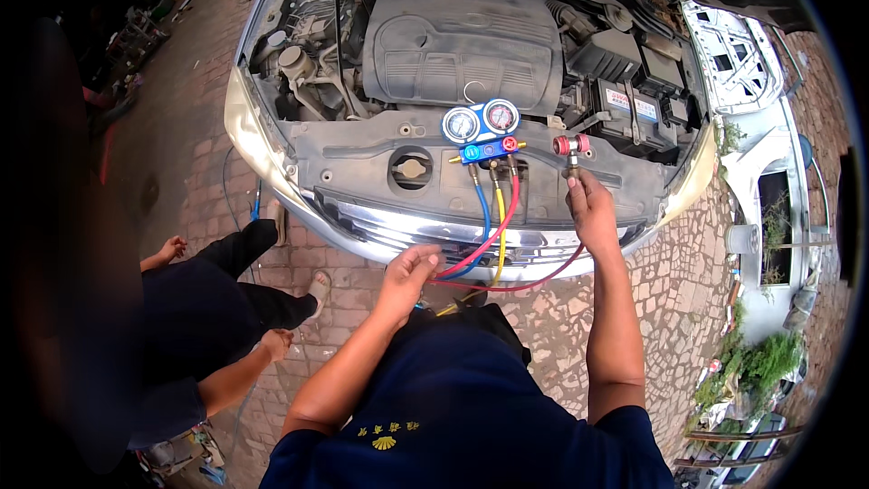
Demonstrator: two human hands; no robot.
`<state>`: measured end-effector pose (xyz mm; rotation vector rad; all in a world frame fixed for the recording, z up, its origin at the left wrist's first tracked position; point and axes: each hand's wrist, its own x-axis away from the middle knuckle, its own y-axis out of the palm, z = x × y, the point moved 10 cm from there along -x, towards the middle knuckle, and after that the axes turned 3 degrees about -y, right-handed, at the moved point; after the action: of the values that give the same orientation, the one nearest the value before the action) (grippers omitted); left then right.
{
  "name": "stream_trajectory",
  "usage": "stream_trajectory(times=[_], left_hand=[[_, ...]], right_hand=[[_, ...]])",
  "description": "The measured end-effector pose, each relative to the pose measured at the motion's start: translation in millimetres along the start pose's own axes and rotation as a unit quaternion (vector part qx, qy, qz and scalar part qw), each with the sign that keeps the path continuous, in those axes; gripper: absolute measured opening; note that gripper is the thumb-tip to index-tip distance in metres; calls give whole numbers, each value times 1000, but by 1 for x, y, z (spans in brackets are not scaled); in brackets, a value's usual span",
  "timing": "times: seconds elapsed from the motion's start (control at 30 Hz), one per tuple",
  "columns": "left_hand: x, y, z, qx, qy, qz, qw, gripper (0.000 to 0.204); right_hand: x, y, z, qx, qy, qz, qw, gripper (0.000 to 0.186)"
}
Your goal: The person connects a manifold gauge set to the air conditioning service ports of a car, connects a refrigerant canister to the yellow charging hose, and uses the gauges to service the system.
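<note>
In my right hand (590, 208) is the metal stem of a red quick coupler (571, 144), held upright over the front of the engine bay. From it a red hose (543, 284) sags across to my left hand (413, 279), whose fingers are closed on the hose in front of the grille. A manifold gauge set (488, 134) with two round dials and a blue body rests on the black front cover. Its blue hose (485, 217), yellow hose (500, 226) and the red hose hang over the bumper.
The car's engine cover (463, 45) fills the far middle, with a battery (627, 109) to its right. A thin black rod (339, 27) rises on the left. Another person (195, 335) stands at my left. A white car body shell (769, 163) lies at the right.
</note>
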<state>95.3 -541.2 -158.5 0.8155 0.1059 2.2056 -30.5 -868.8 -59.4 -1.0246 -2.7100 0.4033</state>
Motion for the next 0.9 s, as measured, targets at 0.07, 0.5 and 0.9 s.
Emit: stream_trajectory(times=[0.07,0.5,0.9], left_hand=[[-2,-24,-12,-153,58,53,985,54],[-32,-58,-160,-515,54,-126,846,53],[-89,-145,-230,-337,-68,64,937,31]], right_hand=[[-20,-21,14,239,-51,83,966,37],[-97,-91,131,502,-26,145,852,40],[-15,-97,103,429,-27,238,871,58]])
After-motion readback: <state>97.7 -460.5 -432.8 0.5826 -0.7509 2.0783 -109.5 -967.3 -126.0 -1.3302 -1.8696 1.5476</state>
